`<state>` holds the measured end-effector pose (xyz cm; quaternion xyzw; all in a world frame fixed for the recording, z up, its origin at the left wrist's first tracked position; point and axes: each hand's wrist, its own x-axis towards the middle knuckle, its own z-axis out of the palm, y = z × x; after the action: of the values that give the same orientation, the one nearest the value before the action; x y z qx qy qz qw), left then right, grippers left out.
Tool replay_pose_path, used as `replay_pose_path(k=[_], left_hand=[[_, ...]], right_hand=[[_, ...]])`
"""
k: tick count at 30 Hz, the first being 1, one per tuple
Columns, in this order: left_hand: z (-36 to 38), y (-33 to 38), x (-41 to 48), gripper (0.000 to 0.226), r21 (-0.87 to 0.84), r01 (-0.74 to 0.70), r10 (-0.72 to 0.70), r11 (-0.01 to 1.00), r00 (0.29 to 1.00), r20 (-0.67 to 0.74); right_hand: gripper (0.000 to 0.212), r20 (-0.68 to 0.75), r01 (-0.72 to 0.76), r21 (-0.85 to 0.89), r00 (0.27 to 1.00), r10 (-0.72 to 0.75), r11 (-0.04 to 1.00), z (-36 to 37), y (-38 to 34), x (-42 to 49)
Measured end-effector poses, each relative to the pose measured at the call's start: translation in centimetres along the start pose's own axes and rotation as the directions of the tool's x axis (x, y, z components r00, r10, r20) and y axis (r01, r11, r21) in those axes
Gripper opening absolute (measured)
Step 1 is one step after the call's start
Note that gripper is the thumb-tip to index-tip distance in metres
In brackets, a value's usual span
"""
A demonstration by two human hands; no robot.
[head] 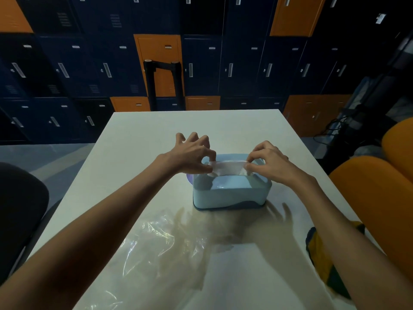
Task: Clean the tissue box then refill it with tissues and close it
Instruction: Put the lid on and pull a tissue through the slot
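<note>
A light blue tissue box with a darker blue base stands in the middle of the white table. A white tissue sticks up from the top of the box. My left hand pinches the tissue's left end between thumb and forefinger, with the other fingers spread. My right hand pinches its right end, so the tissue is stretched flat between both hands just above the box. The box's top opening is partly hidden by the tissue and my fingers.
A crumpled clear plastic wrapper lies on the near left of the table. A yellow, green and dark cloth lies at the near right edge. A purple thing peeks out left of the box. Orange chairs stand right; lockers behind.
</note>
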<state>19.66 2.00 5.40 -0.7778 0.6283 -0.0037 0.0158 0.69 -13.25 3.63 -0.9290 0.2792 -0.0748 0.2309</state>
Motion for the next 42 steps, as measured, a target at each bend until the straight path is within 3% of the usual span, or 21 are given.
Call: replay_pose_path(k=[5,8,13,20,23,26,30,33,35,38,42], left_hand=[[0.1,-0.2,0.2,0.045,0.098,-0.058,0.057,0.994,0.998,0.006],[0.1,-0.1,0.3,0.037,0.068,-0.075,0.079,0.995,0.996,-0.051],[0.4,1.4,0.4,0.005,-0.124,-0.122,0.102,0.985,0.982,-0.159],[0.4,0.1,-0.1,0.007,-0.356,-0.003,-0.041,0.934,0.992,-0.116],[0.3,-0.5,-0.2,0.012,-0.411,0.107,-0.09,0.905,0.994,0.061],[0.1,-0.1,-0.3,0.031,-0.398,0.165,-0.077,0.902,0.971,0.228],[0.2,0.1,0.0,0.022,-0.412,0.158,-0.076,0.897,0.975,0.209],[0.0,-0.3,0.0,0.031,-0.51,0.206,-0.131,0.835,0.975,0.178],[0.0,-0.4,-0.1,0.041,-0.492,0.22,-0.148,0.843,0.972,0.181],[0.1,-0.6,-0.3,0.038,-0.463,0.238,-0.172,0.854,0.968,0.18],[-1.0,0.3,-0.6,0.025,-0.665,0.155,-0.125,0.731,0.988,0.093]], right_hand=[[0.021,0.258,0.006,-0.085,0.966,0.017,0.996,-1.4,0.6,0.2],[0.017,0.198,0.047,-0.109,0.98,-0.025,0.993,-1.5,0.3,0.8],[0.012,0.09,0.131,-0.113,0.989,-0.121,0.985,-0.7,-0.7,0.9],[0.012,0.064,0.087,-0.033,0.994,-0.085,0.996,-0.1,-0.3,0.4],[0.01,0.098,0.031,0.023,0.995,-0.033,0.999,-0.6,-0.2,0.5],[0.015,0.236,0.009,0.037,0.972,-0.017,0.999,-0.8,-0.8,0.8],[0.023,0.27,0.001,0.049,0.963,-0.014,0.999,-1.5,-1.7,0.7],[0.024,0.221,-0.062,0.137,0.975,0.03,0.989,-2.1,-1.7,0.3],[0.022,0.211,-0.076,0.135,0.976,0.047,0.988,-2.0,-1.8,0.0],[0.018,0.187,-0.083,0.136,0.981,0.057,0.987,-1.6,-1.8,-0.1],[0.02,0.188,-0.054,0.153,0.982,0.025,0.987,-1.6,-2.1,0.0]])
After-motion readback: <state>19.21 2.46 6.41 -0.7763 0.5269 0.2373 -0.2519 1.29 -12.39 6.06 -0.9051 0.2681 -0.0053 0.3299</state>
